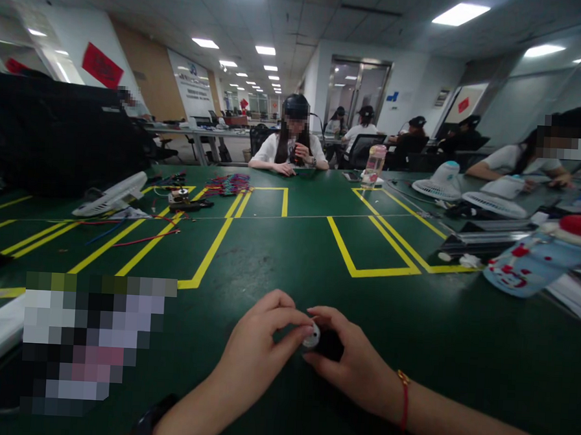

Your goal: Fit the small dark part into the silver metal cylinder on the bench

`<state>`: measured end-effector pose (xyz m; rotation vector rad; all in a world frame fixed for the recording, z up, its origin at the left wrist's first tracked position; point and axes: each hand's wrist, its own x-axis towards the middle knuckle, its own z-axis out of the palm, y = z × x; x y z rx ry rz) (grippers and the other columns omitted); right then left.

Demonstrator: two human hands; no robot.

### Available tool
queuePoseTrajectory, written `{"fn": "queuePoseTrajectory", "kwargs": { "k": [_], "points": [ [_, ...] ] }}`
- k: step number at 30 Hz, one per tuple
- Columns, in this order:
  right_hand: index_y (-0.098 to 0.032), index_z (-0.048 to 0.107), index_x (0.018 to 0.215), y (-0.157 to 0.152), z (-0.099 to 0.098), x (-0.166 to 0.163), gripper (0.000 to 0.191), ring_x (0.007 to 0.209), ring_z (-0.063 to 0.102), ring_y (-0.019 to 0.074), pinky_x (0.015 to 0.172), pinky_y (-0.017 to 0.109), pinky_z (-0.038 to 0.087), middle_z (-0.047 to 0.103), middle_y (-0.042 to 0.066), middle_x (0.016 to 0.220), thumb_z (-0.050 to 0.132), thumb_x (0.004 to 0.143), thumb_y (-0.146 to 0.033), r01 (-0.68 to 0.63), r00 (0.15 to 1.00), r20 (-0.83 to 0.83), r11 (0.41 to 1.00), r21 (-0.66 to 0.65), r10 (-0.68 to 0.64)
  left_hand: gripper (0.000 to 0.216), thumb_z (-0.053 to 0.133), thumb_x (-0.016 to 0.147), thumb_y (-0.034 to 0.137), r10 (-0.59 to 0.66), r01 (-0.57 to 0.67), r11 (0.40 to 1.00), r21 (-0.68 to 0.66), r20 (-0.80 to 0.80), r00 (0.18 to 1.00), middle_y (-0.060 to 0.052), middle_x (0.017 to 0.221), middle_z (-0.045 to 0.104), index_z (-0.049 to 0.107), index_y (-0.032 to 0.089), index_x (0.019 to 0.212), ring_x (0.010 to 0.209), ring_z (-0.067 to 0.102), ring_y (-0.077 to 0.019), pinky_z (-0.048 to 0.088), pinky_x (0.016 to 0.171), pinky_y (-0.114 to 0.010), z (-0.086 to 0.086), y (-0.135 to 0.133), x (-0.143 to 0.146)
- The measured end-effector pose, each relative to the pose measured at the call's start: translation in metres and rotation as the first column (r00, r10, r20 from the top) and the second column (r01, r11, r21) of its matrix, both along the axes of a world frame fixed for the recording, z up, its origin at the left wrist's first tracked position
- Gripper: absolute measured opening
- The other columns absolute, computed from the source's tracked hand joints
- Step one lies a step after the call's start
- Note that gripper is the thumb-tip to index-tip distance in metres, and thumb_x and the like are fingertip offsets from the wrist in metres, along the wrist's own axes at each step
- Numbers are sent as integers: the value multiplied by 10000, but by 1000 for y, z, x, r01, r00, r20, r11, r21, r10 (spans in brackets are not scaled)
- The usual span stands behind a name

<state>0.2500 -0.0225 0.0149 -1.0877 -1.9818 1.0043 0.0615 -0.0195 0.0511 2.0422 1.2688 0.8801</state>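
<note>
Over the near middle of the green table, my left hand (267, 336) is closed, thumb and fingertips pinching a small whitish round part (312, 336) with a dark spot on its face. Just right of it, my right hand (354, 360) curls round with its index finger above the part and its thumb below. A very dark patch fills the hollow of the right hand; whether this is a black object or shadow is unclear. The exact kind of the round part is too small to make out.
Yellow tape marks the green table (279, 256). Left lie a white fan (111, 195), loose wires (146, 237) and a wire bundle (228, 184). On the right stand a blue bottle (526, 262), metal profiles (494, 236) and more fans (441, 182). A person (294, 140) sits opposite.
</note>
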Motion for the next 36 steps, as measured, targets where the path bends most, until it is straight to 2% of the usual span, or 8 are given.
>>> {"fn": "queuePoseTrajectory", "kwargs": {
  "k": [5, 14, 20, 23, 26, 29, 34, 36],
  "points": [
    [-221, 533, 1059, -1, 4, 4, 374, 878, 564, 133, 783, 281, 460, 598, 16, 999, 584, 697, -143, 15, 998, 59, 997, 80, -19, 174, 586, 814, 375, 91, -90, 995, -44, 33, 995, -22, 805, 579, 721, 278, 863, 755, 552, -170, 437, 669, -282, -11, 4, -16],
    [-213, 527, 1032, -3, 3, 3, 354, 872, 562, 137, 779, 280, 462, 596, 20, 978, 576, 689, -142, 49, 994, 92, 994, 96, -58, 111, 637, 761, 331, 6, -19, 998, -62, -200, 980, -6, 782, 623, 733, 313, 813, 814, 566, -209, 394, 700, -317, -36, 0, -4],
    [-214, 519, 1083, 11, 8, 39, 371, 908, 595, 164, 813, 327, 496, 607, 47, 1026, 613, 733, -290, 185, 978, 97, 982, 28, -187, 271, 597, 786, 388, 57, -59, 985, -163, -19, 998, -19, 853, 599, 681, 277, 1018, 715, 550, -163, 428, 637, -269, -27, 1, -33],
    [-182, 510, 1117, 27, 7, 98, 454, 906, 611, 207, 808, 386, 504, 609, 94, 1050, 607, 736, -409, 435, 883, 157, 897, 77, -442, 309, 518, 823, 449, 191, -186, 964, -191, 7, 982, -26, 848, 604, 677, 252, 1001, 714, 554, -170, 442, 644, -276, -27, 2, -68],
    [-174, 532, 1090, 41, -2, 168, 526, 795, 619, 234, 719, 414, 507, 623, 100, 979, 626, 683, -493, 675, 658, 250, 704, 220, -710, 379, 492, 820, 507, 361, -338, 904, -264, 45, 932, -21, 810, 625, 668, 229, 1009, 727, 564, -184, 442, 633, -268, -32, 1, -96],
    [-180, 553, 1045, 47, -9, 217, 499, 748, 618, 245, 665, 389, 495, 632, 106, 914, 609, 681, -517, 732, 549, 302, 623, 275, -779, 422, 495, 809, 537, 443, -393, 862, -321, 98, 891, 19, 646, 574, 657, 225, 1043, 617, 523, -162, 402, 549, -236, -38, 0, -106],
    [-97, 481, 1202, 39, -4, 197, 717, 1123, 472, 369, 925, 493, 357, 513, 223, 1198, 637, 647, -524, 579, 383, 227, 424, 696, -896, 354, 522, 810, 496, 423, -379, 873, -305, 90, 902, 7, 747, 625, 669, 238, 1003, 657, 530, -161, 413, 595, -238, -41, -1, -100],
    [-155, 473, 1242, 29, 2, 154, 662, 1223, 377, 340, 1002, 510, 260, 446, 170, 1299, 622, 688, -483, 411, 510, 229, 469, 782, -829, 333, 519, 818, 481, 404, -365, 880, -302, 76, 912, 3, 782, 635, 668, 240, 993, 664, 529, -160, 416, 603, -238, -40, 0, -99]
  ]
}}
